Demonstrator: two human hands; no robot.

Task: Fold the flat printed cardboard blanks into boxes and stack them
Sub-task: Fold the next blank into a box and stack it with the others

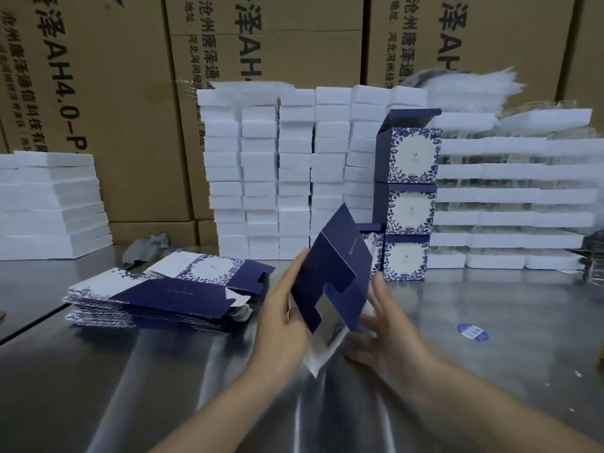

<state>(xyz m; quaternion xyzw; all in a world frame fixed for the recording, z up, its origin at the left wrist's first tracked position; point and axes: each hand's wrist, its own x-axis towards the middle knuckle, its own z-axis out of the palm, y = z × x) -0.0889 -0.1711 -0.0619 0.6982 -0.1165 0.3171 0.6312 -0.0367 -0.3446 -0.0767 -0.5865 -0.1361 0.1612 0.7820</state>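
Gripping navy blank (336,269) by its left edge: fingers (296,266) of left hand (281,308), curled round it. Right hand (392,328) fingers (366,322) spread at its lower right corner, blurred, can't tell if they pinch. Blank half-opened, tilted, above steel table (490,371). Pile of flat blanks (163,299) left of it. Folded boxes (410,207) stacked behind-right, white foam blocks (294,174) behind.

Fingers (366,323) of the right hand (395,335) are motion-blurred; print on the blank (333,276) is too small to read
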